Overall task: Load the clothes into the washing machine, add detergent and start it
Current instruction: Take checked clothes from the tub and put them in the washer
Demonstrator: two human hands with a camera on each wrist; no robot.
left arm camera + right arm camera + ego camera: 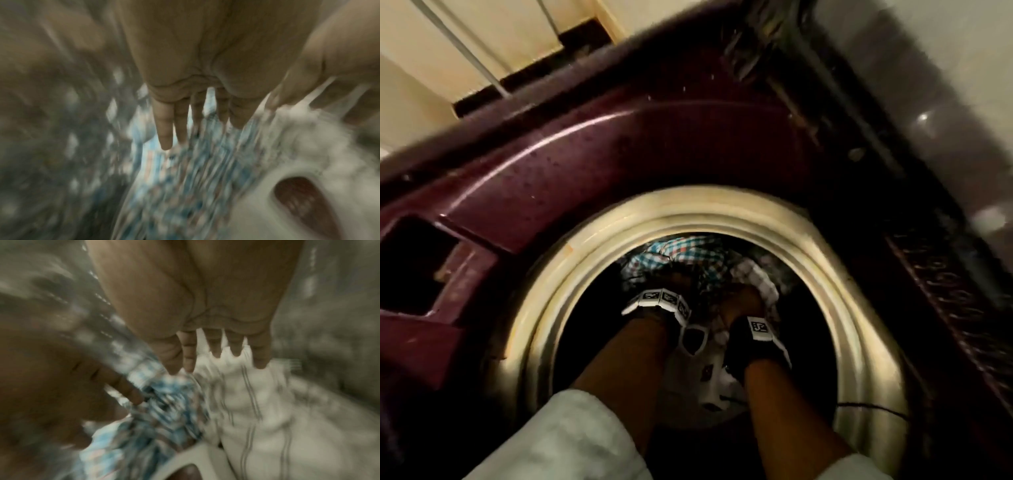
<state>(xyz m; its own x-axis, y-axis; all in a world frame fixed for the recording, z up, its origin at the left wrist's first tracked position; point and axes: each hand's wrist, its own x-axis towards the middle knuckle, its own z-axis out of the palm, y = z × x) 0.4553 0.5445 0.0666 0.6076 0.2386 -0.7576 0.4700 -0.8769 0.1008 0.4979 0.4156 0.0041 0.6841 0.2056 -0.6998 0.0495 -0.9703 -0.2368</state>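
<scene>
Both my hands are down inside the washing machine's drum, ringed by a cream rim [592, 260]. A blue checked cloth [681, 253] and a white striped cloth [753, 277] lie in the drum. My left hand [678, 284] points its straight fingers [166, 133] down onto the checked cloth [185, 186]. My right hand [743, 301] has straight, spread fingers [261, 356] touching the white striped cloth [246, 402], with the checked cloth [164, 410] to its left. Neither hand grips anything. Both wrist views are blurred.
The machine's maroon top [551, 178] surrounds the drum, with a dark rectangular recess [414, 263] at the left. A tiled wall [945, 85] stands to the right. The perforated steel drum wall [329, 321] is close around both hands.
</scene>
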